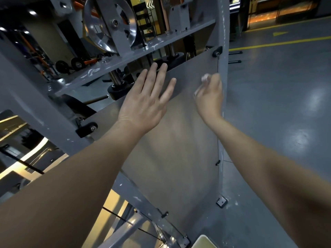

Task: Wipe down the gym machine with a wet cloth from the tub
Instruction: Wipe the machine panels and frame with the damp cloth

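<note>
Grey panel (179,140) of the gym machine (26,97) is seen head-on from close up.

Left hand (145,101) is laid flat on the panel near its top edge, left of centre. Fingers are straight and slightly spread, and nothing is held.

Right hand (211,95) is curled round a bunched white cloth (205,78). Only small bits of the cloth are seen above and beside the knuckles. The cloth is held near the panel's top right corner, just beside the right upright (223,33) and below the black bracket (217,51) fixed at that corner. The right hand is blurred, so contact between cloth and panel cannot be confirmed.

A second black bracket (87,128) is fitted at the panel's left edge. A grey crossbar (136,49) flecked with white marks is seen just above the panel's top edge. A polished pulley wheel (109,24) is mounted above the crossbar.

Grey floor (277,104) with yellow lines (279,43) is seen to the right of the machine.

The corner of a pale container (206,241) is cut off at the bottom of the view, near the panel's lower right corner. Whether it is the tub cannot be told.
</note>
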Demonstrator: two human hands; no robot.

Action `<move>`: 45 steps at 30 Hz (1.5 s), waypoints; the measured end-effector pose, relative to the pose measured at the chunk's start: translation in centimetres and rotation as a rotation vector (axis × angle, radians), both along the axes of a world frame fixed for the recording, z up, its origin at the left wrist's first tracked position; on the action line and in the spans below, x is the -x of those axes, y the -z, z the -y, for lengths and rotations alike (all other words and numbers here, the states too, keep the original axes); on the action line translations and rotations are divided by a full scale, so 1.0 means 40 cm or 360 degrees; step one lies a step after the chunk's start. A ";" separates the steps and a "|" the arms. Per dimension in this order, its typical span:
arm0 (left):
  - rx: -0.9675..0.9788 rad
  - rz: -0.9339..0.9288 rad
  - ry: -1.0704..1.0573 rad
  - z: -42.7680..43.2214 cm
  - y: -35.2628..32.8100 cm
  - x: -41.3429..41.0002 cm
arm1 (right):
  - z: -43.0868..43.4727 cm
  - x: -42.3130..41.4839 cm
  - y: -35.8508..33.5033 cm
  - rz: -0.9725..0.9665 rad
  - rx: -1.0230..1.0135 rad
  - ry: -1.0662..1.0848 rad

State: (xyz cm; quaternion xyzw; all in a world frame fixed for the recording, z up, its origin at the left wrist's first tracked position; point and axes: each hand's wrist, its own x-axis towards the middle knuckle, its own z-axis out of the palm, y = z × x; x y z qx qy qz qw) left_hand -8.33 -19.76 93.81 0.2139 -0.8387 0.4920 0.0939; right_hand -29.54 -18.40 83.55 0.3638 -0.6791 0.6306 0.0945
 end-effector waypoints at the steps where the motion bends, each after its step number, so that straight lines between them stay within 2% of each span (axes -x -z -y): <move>1: -0.0002 -0.0004 -0.0003 0.000 -0.001 0.000 | 0.002 0.003 -0.041 0.0022 0.0091 -0.0010; 3: -0.0004 0.0002 -0.0004 0.000 -0.002 0.000 | -0.011 -0.030 -0.037 -0.0047 0.0168 -0.0026; 8: 0.0004 0.0003 -0.0017 0.001 0.000 0.001 | -0.083 -0.117 0.178 -0.0507 -0.0167 -0.0313; 10: 0.0009 0.0014 -0.0023 -0.002 -0.001 0.003 | -0.059 -0.065 0.144 -0.0410 -0.0175 -0.0171; 13: 0.0002 0.0017 -0.0027 -0.002 0.000 0.003 | -0.025 -0.001 0.049 0.0077 -0.0026 0.0003; 14: -0.0010 0.0019 -0.0032 -0.002 -0.001 0.003 | -0.018 -0.016 0.043 0.0069 0.0027 0.0060; 16: -0.0003 0.0024 -0.0029 0.000 0.000 0.002 | -0.028 -0.087 0.082 -0.0119 0.0018 -0.0019; 19: 0.0003 0.0002 -0.0013 0.003 0.002 0.004 | -0.087 -0.147 0.191 -0.0573 -0.0190 -0.0440; 20: 0.0006 0.0001 -0.0016 0.003 0.002 0.004 | -0.085 -0.126 0.194 -0.0658 -0.0195 -0.0419; 21: 0.0004 0.0004 -0.0018 0.004 0.002 0.005 | -0.073 -0.094 0.177 -0.0615 -0.0184 -0.0333; 23: -0.0011 0.0006 -0.0007 0.006 0.003 0.006 | -0.038 -0.040 0.097 -0.0343 -0.0136 -0.0087; 25: -0.0014 0.0003 -0.0005 0.007 0.004 0.006 | -0.016 -0.018 0.032 -0.0094 0.0034 0.0038; 26: -0.0018 0.0004 -0.0011 0.007 0.003 0.005 | -0.011 -0.038 0.022 -0.0108 0.0086 0.0053; 28: -0.0007 0.0010 -0.0018 0.008 0.003 0.004 | -0.023 -0.116 0.057 -0.0336 0.0098 -0.0067; 30: -0.0006 0.0004 -0.0010 0.007 0.002 0.004 | -0.056 -0.156 0.162 -0.0689 -0.0055 -0.0313; 31: -0.0012 -0.0002 -0.0003 0.005 0.002 0.004 | -0.065 -0.150 0.209 -0.0805 -0.0101 -0.0322; 32: -0.0016 -0.0006 0.0003 0.005 0.001 0.004 | -0.064 -0.127 0.238 -0.0771 -0.0119 -0.0294; 36: -0.0025 -0.0009 0.0023 0.009 0.001 0.004 | -0.027 -0.063 0.166 0.0142 -0.0148 -0.0007; 38: -0.0033 -0.0002 0.0021 0.010 0.003 0.005 | -0.007 -0.052 0.091 0.0290 -0.0057 0.0053; 41: -0.0023 -0.0006 0.0006 0.009 0.003 0.005 | -0.015 -0.112 0.051 -0.0070 0.0132 -0.0023; 44: -0.0021 -0.0005 -0.0014 0.008 0.004 0.006 | -0.048 -0.201 0.195 -0.0673 -0.0074 -0.0286; 45: -0.0020 -0.0005 -0.0019 0.008 0.005 0.006 | -0.066 -0.206 0.240 -0.0717 -0.0142 -0.0327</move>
